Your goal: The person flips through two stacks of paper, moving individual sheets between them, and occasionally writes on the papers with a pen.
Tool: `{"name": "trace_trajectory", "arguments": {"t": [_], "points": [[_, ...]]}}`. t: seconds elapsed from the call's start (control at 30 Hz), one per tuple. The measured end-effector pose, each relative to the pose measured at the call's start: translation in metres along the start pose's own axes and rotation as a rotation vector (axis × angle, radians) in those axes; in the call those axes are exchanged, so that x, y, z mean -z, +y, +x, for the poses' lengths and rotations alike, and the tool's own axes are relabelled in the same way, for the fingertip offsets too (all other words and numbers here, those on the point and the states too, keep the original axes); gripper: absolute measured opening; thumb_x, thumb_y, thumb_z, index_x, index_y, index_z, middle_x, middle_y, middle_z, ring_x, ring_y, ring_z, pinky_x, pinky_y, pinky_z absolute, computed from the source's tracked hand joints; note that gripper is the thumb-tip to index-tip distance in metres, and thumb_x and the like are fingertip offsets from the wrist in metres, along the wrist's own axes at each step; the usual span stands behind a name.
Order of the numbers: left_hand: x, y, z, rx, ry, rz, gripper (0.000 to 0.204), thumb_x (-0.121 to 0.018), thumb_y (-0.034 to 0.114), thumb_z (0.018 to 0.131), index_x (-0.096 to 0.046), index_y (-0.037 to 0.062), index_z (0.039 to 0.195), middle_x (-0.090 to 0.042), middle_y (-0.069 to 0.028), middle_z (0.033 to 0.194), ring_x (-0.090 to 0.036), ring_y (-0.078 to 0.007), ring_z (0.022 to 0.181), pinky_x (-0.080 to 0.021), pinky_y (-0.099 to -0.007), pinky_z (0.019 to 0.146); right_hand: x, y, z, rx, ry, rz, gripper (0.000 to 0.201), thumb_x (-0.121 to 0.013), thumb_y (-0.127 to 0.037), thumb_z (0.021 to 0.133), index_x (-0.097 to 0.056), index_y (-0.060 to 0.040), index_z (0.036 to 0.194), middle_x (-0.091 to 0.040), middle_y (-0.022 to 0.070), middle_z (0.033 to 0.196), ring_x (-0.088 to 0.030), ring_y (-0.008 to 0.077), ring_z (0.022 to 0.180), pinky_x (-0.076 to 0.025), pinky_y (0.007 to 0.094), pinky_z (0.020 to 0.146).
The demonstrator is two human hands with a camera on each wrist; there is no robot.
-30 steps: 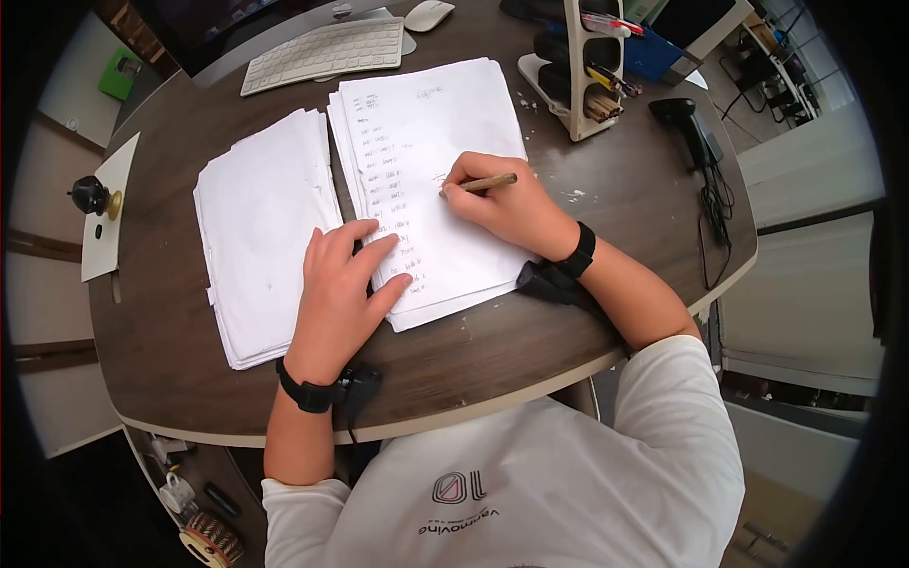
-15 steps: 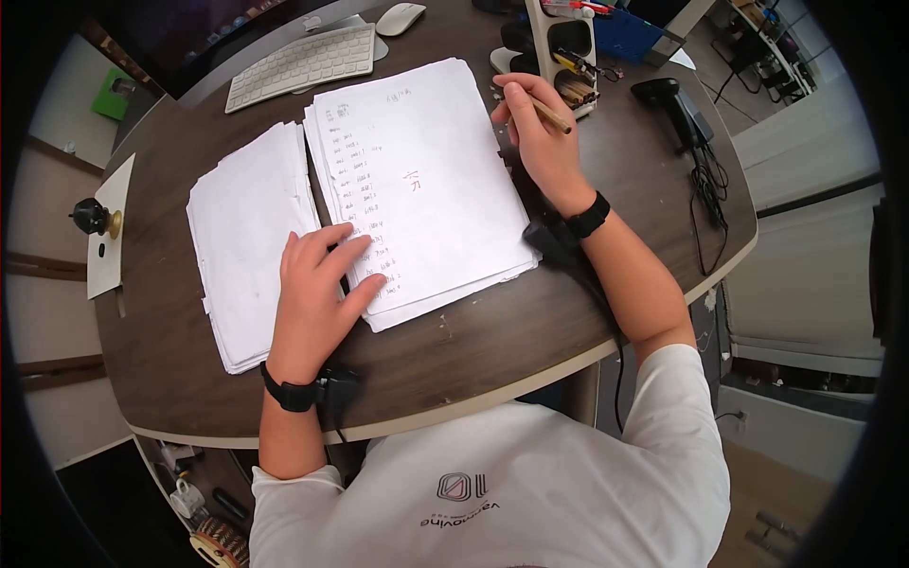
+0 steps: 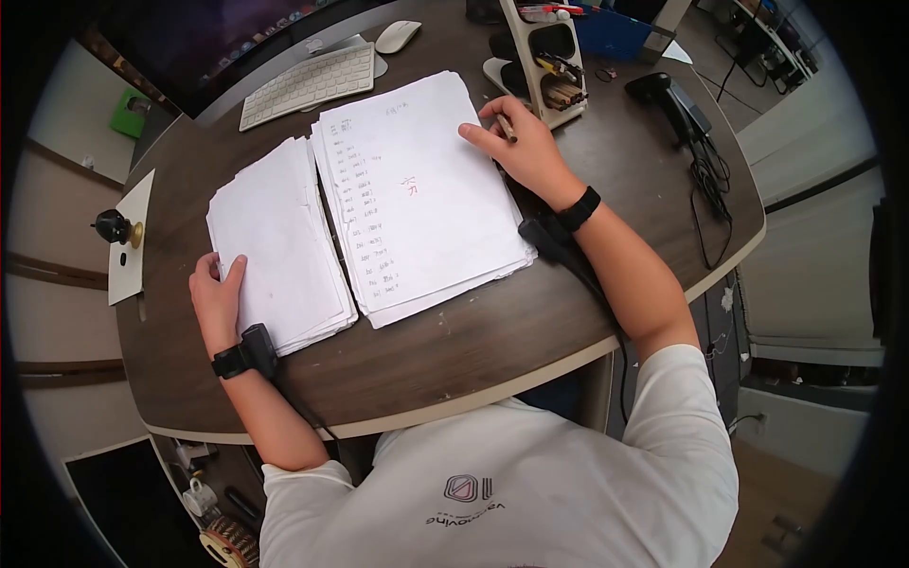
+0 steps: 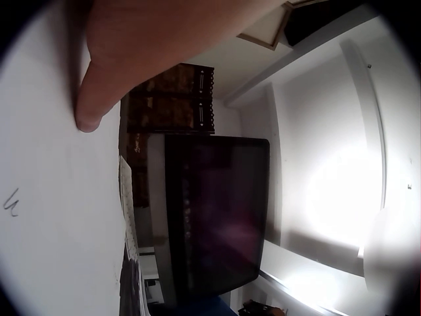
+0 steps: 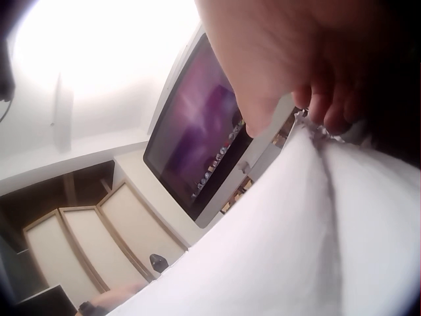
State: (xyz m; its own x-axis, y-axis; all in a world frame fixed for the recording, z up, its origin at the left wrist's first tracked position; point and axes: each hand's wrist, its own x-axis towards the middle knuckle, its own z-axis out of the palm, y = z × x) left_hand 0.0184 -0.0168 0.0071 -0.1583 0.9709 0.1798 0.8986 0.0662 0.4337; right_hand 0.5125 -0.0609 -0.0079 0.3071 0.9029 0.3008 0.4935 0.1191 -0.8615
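Two white paper stacks lie side by side in the head view. My left hand [image 3: 216, 293] is at the outer edge of the left stack [image 3: 275, 237], thumb on top and fingers round its side. In the left wrist view a digit [image 4: 89, 122] touches the white sheet [image 4: 52, 197]. Handwritten lines and a red mark [image 3: 409, 185] show on the right stack [image 3: 445, 227]. Beside its upper right edge, my right hand [image 3: 532, 156] holds a brown pen [image 3: 507, 129] among its fingers, the thumb extended over the paper. Its fingertips are partly hidden by paper in the right wrist view.
Beyond the stacks are a keyboard [image 3: 308, 85], a mouse [image 3: 398, 37] and a monitor [image 3: 218, 47]. A pen holder [image 3: 544, 66] stands close behind my right hand; a black scanner [image 3: 668, 104] with a coiled cable lies farther right. A black knob-like object [image 3: 114, 226] is at far left.
My left hand has left the right stack for the left stack's outer edge, and that stack has turned slightly. My right hand has lifted from the written sheet to its edge; red marks now show.
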Motion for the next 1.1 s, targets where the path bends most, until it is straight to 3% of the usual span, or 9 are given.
{"name": "trace_trajectory", "arguments": {"t": [0.17, 0.4, 0.57, 0.67, 1.1], "points": [[-0.01, -0.015, 0.007, -0.047, 0.024, -0.073, 0.058, -0.087, 0.037, 0.088, -0.068, 0.0004, 0.13, -0.062, -0.0182, 0.117, -0.062, -0.0317, 0.107, -0.052, -0.0437, 0.096, 0.012, -0.006, -0.008, -0.083, -0.112, -0.092, 0.057, -0.089, -0.046, 0.087, -0.068, 0.0012, 0.111, -0.066, 0.0072, 0.081, -0.064, 0.0176, 0.076, -0.054, 0.0344, 0.072], [-0.01, -0.017, 0.007, -0.04, 0.033, -0.087, 0.044, -0.085, 0.029, 0.091, -0.069, -0.0001, 0.119, -0.063, -0.0158, 0.115, -0.062, -0.0291, 0.104, -0.052, -0.0417, 0.094, 0.01, -0.01, -0.013, -0.007, -0.156, -0.148, 0.049, -0.091, -0.037, 0.085, -0.068, -0.0006, 0.108, -0.065, 0.0069, 0.081, -0.062, 0.0174, 0.075, -0.053, 0.0336, 0.072], [-0.005, -0.012, 0.004, -0.066, 0.09, -0.155, 0.025, -0.08, 0.02, 0.094, -0.07, -0.002, 0.1, -0.064, -0.0103, 0.1, -0.063, -0.0238, 0.089, -0.053, -0.0384, 0.084, 0.014, -0.004, -0.01, -0.024, -0.184, -0.019, 0.033, -0.087, -0.027, 0.09, -0.068, -0.0022, 0.102, -0.065, 0.0056, 0.083, -0.059, 0.0158, 0.078, -0.051, 0.0317, 0.074], [0.001, -0.011, 0.004, -0.05, 0.097, -0.167, 0.024, -0.079, 0.02, 0.095, -0.072, -0.0035, 0.098, -0.067, -0.0109, 0.095, -0.064, -0.0233, 0.084, -0.053, -0.038, 0.082, 0.015, -0.002, -0.008, -0.01, -0.194, -0.013, 0.033, -0.086, -0.026, 0.091, -0.068, -0.0016, 0.101, -0.065, 0.0053, 0.085, -0.059, 0.0149, 0.079, -0.05, 0.0309, 0.075], [0.013, 0.004, 0.0, -0.022, 0.355, -0.303, 0.029, -0.07, 0.02, 0.104, -0.075, -0.0052, 0.117, -0.077, -0.0121, 0.104, -0.07, -0.0183, 0.093, -0.056, -0.0333, 0.087, 0.014, -0.002, -0.006, -0.022, -0.194, -0.082, 0.04, -0.088, -0.029, 0.09, -0.069, 0.0003, 0.11, -0.07, 0.0068, 0.082, -0.065, 0.0165, 0.076, -0.054, 0.0326, 0.075]]}}
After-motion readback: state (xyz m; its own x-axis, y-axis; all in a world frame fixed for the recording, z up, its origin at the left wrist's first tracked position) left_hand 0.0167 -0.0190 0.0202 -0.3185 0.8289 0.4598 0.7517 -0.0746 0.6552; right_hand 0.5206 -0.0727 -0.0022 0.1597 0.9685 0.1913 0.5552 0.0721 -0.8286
